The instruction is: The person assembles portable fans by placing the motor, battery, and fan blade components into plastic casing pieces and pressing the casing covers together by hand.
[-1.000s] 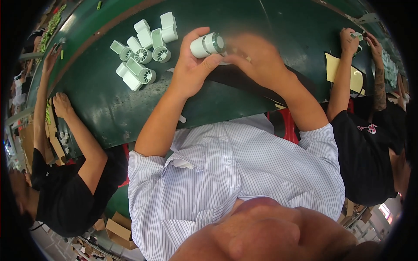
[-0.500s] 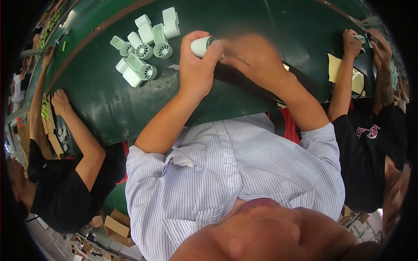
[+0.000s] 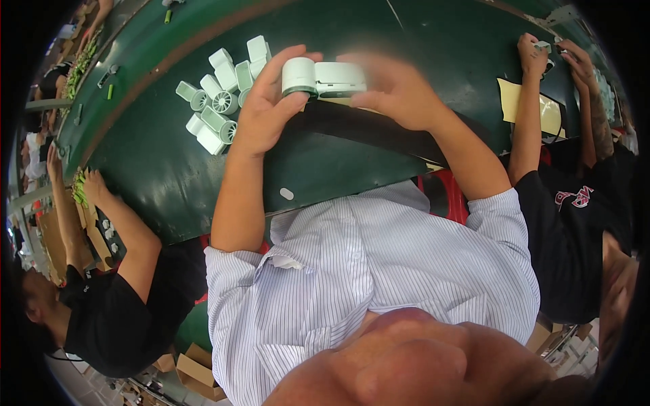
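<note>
A pale green plastic fan housing (image 3: 338, 78), with a round barrel at one end and a longer boxy part, is held level above the table. My left hand (image 3: 265, 108) is closed around the barrel end, thumb at its lower rim. At the boxy end, my right hand (image 3: 399, 95) grips with the thumb low and the fingers over the far side, partly blurred. To the left of my hands lie several similar pale green housings (image 3: 222, 72), some showing spoked round grilles (image 3: 224, 102). A small whitish oval piece (image 3: 286, 193) lies by the near table edge.
The dark green table (image 3: 203, 176) curves across the view. Yellow sheets (image 3: 511, 101) lie at the right, by a co-worker's hands (image 3: 533, 55) holding a small part. Another co-worker's hand (image 3: 95, 186) rests at the left edge. An open cardboard box (image 3: 198, 372) stands below.
The fan housing has turned from end-on to lengthwise between my hands. My right hand has shifted to its right end. The whitish oval piece now shows near the table edge.
</note>
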Demonstrator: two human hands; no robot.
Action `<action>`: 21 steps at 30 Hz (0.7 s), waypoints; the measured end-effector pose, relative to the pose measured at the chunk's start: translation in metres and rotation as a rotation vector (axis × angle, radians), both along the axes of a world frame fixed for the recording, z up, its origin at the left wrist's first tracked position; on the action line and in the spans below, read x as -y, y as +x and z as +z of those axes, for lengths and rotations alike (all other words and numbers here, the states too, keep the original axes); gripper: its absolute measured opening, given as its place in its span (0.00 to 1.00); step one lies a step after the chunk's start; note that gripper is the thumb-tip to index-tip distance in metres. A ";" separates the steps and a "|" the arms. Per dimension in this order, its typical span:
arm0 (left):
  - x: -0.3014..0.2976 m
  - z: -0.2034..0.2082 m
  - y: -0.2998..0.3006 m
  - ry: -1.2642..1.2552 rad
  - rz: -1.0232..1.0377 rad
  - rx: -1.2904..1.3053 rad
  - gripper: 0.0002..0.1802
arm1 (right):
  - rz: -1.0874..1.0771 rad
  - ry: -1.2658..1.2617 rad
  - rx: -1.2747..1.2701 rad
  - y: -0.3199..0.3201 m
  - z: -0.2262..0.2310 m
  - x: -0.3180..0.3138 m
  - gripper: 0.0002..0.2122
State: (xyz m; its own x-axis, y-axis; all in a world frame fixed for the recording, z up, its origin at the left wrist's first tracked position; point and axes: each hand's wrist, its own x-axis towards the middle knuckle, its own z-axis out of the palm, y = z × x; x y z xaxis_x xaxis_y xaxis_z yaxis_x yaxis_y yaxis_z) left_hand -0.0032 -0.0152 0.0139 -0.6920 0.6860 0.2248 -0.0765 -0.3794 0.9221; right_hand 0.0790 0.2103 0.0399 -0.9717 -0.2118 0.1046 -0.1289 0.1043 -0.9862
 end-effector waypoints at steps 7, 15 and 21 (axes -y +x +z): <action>0.000 0.008 0.001 -0.052 -0.017 -0.127 0.34 | -0.039 0.291 -0.287 0.004 -0.006 -0.007 0.23; -0.022 0.037 0.002 -0.650 0.217 -0.003 0.36 | 0.115 -0.506 0.597 -0.010 -0.008 -0.014 0.27; -0.026 0.041 0.003 -0.788 0.268 -0.003 0.42 | 0.151 -0.478 0.577 -0.009 -0.012 -0.014 0.29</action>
